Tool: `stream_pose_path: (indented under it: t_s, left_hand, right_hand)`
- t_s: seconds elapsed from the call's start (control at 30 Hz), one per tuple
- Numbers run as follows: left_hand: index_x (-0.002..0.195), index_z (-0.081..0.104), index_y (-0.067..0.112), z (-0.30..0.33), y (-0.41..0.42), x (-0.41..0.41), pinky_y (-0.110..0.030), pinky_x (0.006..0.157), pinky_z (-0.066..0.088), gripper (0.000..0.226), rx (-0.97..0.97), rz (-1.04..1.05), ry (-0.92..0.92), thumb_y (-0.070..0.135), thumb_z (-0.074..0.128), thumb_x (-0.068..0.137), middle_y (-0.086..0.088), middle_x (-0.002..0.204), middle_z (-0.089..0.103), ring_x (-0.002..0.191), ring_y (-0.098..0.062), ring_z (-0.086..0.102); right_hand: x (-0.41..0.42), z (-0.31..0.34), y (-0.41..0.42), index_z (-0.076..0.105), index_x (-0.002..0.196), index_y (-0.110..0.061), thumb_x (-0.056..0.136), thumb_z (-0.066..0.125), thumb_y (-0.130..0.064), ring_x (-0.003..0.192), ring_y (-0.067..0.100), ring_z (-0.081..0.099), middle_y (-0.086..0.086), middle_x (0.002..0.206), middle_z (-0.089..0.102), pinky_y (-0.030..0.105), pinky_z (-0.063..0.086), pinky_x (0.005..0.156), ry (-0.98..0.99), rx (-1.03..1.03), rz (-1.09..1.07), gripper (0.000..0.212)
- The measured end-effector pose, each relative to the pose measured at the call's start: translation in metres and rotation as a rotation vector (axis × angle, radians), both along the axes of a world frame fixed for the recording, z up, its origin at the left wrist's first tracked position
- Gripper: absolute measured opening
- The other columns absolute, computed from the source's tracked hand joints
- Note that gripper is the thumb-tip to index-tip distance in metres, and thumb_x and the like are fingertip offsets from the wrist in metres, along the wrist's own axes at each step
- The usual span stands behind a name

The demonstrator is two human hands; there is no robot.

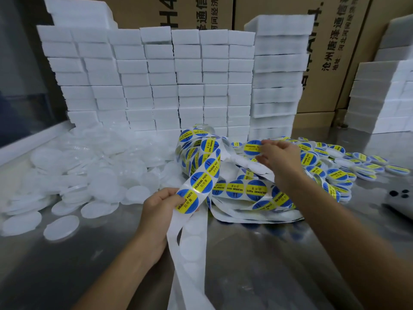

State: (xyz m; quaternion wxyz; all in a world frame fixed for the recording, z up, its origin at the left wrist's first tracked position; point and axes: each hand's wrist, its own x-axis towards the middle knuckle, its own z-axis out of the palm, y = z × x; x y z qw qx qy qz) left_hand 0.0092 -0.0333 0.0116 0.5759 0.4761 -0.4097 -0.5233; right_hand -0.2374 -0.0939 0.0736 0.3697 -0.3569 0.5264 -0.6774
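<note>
A long white backing strip (201, 182) carries round blue-and-yellow "soldering paste" stickers and loops over the steel table. My left hand (159, 208) pinches the strip at its lowest sticker (187, 202); the bare backing hangs down below it. My right hand (277, 154) reaches to the far right and holds a round lid with a sticker on it (252, 147) at the fingertips. More of the strip lies in folds (245, 193) between my hands.
Plain white round lids (89, 175) lie heaped on the left. Stickered lids (335, 166) pile up on the right. White foam blocks (156, 81) are stacked behind, with cardboard cartons (324, 52) at the back. A dark phone (400, 202) lies at the right edge.
</note>
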Motion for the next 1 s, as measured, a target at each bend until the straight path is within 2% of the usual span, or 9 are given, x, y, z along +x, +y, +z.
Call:
stream_pose_path:
  t_s: [0.07,0.17,0.27,0.47,0.57,0.67,0.73,0.83,1.0]
  left_hand:
    - [0.07,0.075,0.013,0.001,0.001,0.0,-0.032,0.063,0.053,0.023,0.012,-0.009,-0.014,-0.001,0.061,0.082,-0.015,0.077,0.073,0.065,-0.024,0.068]
    - [0.079,0.076,0.006,0.002,0.001,0.001,-0.03,0.063,0.052,0.012,0.019,-0.027,-0.025,0.0,0.065,0.081,-0.015,0.077,0.074,0.064,-0.022,0.069]
    - [0.081,0.076,0.007,0.003,0.0,0.004,-0.028,0.056,0.054,0.009,0.028,-0.029,-0.054,0.002,0.069,0.08,-0.015,0.078,0.075,0.062,-0.022,0.071]
    - [0.093,0.076,0.008,0.001,0.002,0.004,-0.019,0.036,0.036,0.013,0.031,-0.084,-0.11,0.012,0.075,0.081,-0.016,0.082,0.075,0.046,-0.019,0.05]
    - [0.092,0.076,0.012,-0.002,0.001,0.002,-0.024,0.042,0.042,0.013,0.025,-0.049,-0.124,0.018,0.077,0.08,-0.015,0.083,0.075,0.056,-0.023,0.051]
    - [0.085,0.076,0.009,-0.002,0.002,0.0,-0.028,0.055,0.053,0.01,-0.002,-0.044,-0.098,0.018,0.074,0.082,-0.013,0.077,0.074,0.065,-0.02,0.064]
    - [0.085,0.075,0.008,-0.003,0.001,-0.001,-0.031,0.066,0.054,0.015,-0.026,-0.024,-0.111,0.023,0.073,0.084,-0.008,0.076,0.075,0.067,-0.016,0.066]
    - [0.085,0.074,0.01,-0.003,0.0,-0.001,-0.04,0.082,0.053,0.019,-0.035,0.001,-0.116,0.029,0.072,0.084,-0.008,0.083,0.076,0.078,-0.021,0.068]
    - [0.079,0.074,0.013,-0.004,-0.001,-0.003,-0.037,0.079,0.053,0.02,-0.05,0.004,-0.102,0.032,0.071,0.085,-0.005,0.079,0.075,0.076,-0.021,0.069]
  right_hand:
    - [-0.016,0.006,-0.019,0.068,0.099,-0.007,0.089,0.062,-0.005,0.064,0.015,0.064,0.01,0.075,0.062,0.025,0.056,0.078,-0.064,0.086,-0.032,0.011]
    - [-0.034,0.013,-0.044,0.056,0.091,-0.008,0.091,0.061,-0.005,0.036,0.008,0.043,0.006,0.065,0.047,0.019,0.045,0.051,-0.124,0.146,-0.059,0.005]
    - [-0.047,0.013,-0.057,0.055,0.089,-0.004,0.089,0.059,-0.002,0.049,0.01,0.048,0.007,0.074,0.051,0.015,0.044,0.04,-0.133,0.205,-0.101,0.005]
    - [-0.059,-0.004,-0.069,0.051,0.123,-0.003,0.088,0.058,-0.002,0.086,0.02,0.063,0.016,0.102,0.059,0.023,0.055,0.074,-0.202,0.235,-0.147,0.036]
    - [-0.059,-0.006,-0.067,0.051,0.105,-0.007,0.087,0.059,-0.002,0.081,0.02,0.06,0.01,0.091,0.055,0.025,0.057,0.075,-0.112,0.197,-0.189,0.02]
    - [-0.049,-0.006,-0.058,0.058,0.082,-0.012,0.087,0.053,-0.002,0.076,0.021,0.05,0.004,0.076,0.051,0.015,0.046,0.057,0.202,0.14,-0.276,0.012]
    - [-0.034,-0.007,-0.046,0.07,0.096,-0.016,0.088,0.052,-0.003,0.071,0.011,0.057,-0.001,0.081,0.063,0.015,0.044,0.059,0.331,0.022,-0.274,0.024]
    - [0.002,-0.01,-0.02,0.07,0.09,-0.023,0.087,0.053,-0.003,0.072,0.007,0.063,-0.004,0.084,0.071,0.02,0.051,0.064,0.433,-0.169,-0.198,0.026]
    - [0.062,-0.03,0.024,0.065,0.09,-0.02,0.089,0.057,-0.002,0.067,0.004,0.06,-0.012,0.084,0.066,0.015,0.045,0.06,0.589,-0.447,-0.078,0.02]
